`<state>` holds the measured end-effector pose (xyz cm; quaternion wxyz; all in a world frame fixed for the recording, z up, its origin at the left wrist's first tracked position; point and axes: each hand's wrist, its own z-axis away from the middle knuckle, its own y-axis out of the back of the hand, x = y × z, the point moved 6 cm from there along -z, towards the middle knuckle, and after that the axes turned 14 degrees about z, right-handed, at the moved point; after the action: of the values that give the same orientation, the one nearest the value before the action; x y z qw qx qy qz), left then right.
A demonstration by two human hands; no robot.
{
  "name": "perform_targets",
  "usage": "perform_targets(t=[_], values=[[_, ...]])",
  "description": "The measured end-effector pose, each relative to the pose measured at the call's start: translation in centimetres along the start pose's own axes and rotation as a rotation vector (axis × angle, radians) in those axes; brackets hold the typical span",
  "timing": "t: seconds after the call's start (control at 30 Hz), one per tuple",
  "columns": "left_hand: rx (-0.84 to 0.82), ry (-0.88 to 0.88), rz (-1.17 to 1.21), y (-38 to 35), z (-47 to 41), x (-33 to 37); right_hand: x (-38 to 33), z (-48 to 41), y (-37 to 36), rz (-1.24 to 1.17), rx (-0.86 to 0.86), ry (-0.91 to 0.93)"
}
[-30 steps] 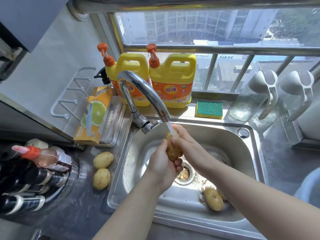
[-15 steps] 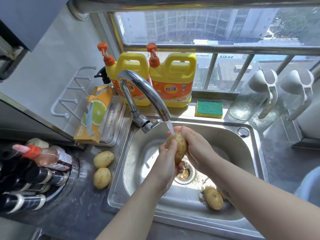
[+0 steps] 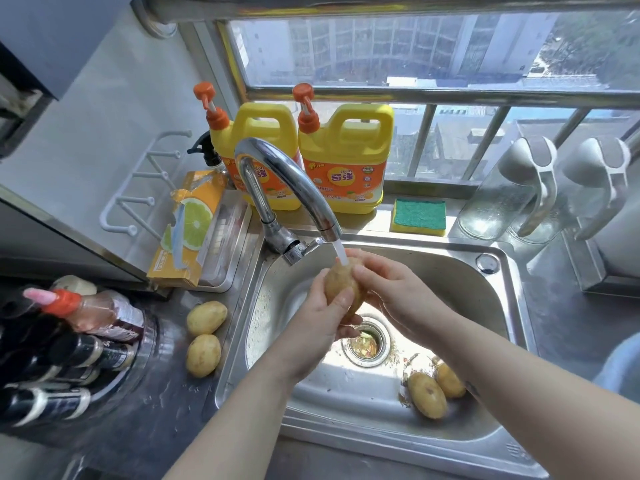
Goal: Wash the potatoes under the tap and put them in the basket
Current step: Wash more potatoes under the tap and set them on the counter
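Head view. Over the last second the potato [image 3: 341, 289] has been turned in the hands. A second ago it sat low, mostly buried between the palms. Now it stands upright with more skin showing, its top end right under the water stream [image 3: 341, 253] from the tap [image 3: 284, 174]. The left hand [image 3: 317, 329] grips it from 8 o'clock, thumb laid across its front. The right hand [image 3: 391, 296] holds it from 3 o'clock, fingers curled onto its upper side. Both hands are closed on it, above the drain [image 3: 365, 344] in the middle of the sink [image 3: 450, 275]. I read this as mid-scrub: a fresh face is getting rinsed, so this one is not ready for the basket yet.

I count five potatoes. One is in the hands. Two lie on the counter at 9 o'clock from the sink, the upper counter potato [image 3: 206, 317] and the lower counter potato [image 3: 203, 355], just beside each other. Two lie on the sink floor at 5 o'clock, the front sink potato [image 3: 426, 394] touching the rear sink potato [image 3: 449, 379].

Behind the tap at 12 o'clock stand two yellow detergent jugs [image 3: 346, 161]. One sponge [image 3: 419, 216] sits at 1 o'clock and two glass pitchers [image 3: 509, 192] at 2 o'clock. A pale blue rim [image 3: 620, 362] shows at 4 o'clock on the frame edge. I cannot tell whether it is the basket.
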<state>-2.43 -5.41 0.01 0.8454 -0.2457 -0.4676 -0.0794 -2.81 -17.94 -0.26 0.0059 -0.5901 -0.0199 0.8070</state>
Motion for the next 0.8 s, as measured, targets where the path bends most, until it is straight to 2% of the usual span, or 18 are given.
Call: perform_targets(t=[0.13, 0.27, 0.37, 0.47, 0.57, 0.7, 0.8], values=[[0.033, -0.11, -0.239, 0.0, 0.2, 0.3, -0.1, -0.2, 0.3, 0.082, 0.125, 0.014], [0.084, -0.182, -0.336, -0.2, 0.5, 0.0, -0.2, -0.2, 0.3, 0.041, 0.238, -0.028], [0.103, -0.184, -0.318, 0.3, 0.5, -0.4, -0.1, -0.6, 0.3, -0.034, 0.19, -0.068], [0.103, -0.168, -0.19, 1.0, 0.4, -0.8, -0.3, -0.5, -0.2, -0.13, 0.033, -0.073], [0.104, -0.146, -0.098, 1.2, 0.3, -1.1, -0.3, -0.1, -0.7, -0.105, -0.056, -0.028], [0.108, -0.189, -0.26, 0.6, 0.5, -0.7, -0.3, -0.3, -0.3, -0.031, 0.069, 0.004], [0.128, -0.249, -0.349, 0.2, 0.7, -0.2, -0.4, -0.5, 0.0, -0.068, 0.162, -0.034]])
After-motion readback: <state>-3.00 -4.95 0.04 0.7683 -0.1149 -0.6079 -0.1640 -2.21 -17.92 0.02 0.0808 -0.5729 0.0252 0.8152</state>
